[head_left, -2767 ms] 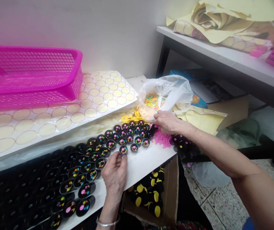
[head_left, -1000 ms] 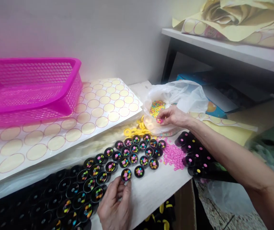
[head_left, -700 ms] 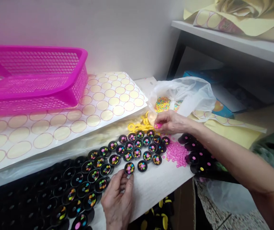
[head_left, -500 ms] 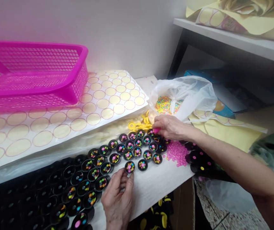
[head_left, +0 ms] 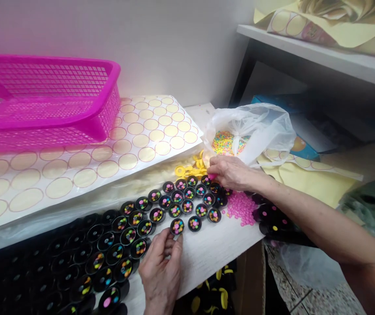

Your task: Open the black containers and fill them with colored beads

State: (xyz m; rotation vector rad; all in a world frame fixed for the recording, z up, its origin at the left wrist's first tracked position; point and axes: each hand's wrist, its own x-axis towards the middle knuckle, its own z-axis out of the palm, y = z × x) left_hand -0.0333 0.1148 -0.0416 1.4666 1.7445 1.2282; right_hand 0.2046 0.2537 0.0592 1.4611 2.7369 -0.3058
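Note:
At the front of the filled group, my left hand point(head_left: 163, 267) has its thumb and fingers closed around a small round black cup point(head_left: 177, 226) holding colored beads and a pink piece. My right hand point(head_left: 228, 171) pinches something small and bright pink point(head_left: 212, 176) over the back of the group; its exact shape is partly hidden by the fingers. Below that hand lies a heap of small pink pieces point(head_left: 241, 208). Many black cups point(head_left: 127, 236) stand in rows to the left, some with colored beads in them.
A clear plastic bag point(head_left: 266, 124) of colored beads point(head_left: 225, 142) stands behind my right hand. Yellow rings point(head_left: 187, 169) lie beside it. A pink basket point(head_left: 104, 105) rests on sticker sheets point(head_left: 144, 140). Below the table edge, a cardboard box point(head_left: 248, 280) contains black and yellow parts.
Both hands keep nearly the same place and grip. The whole view has shifted very slightly.

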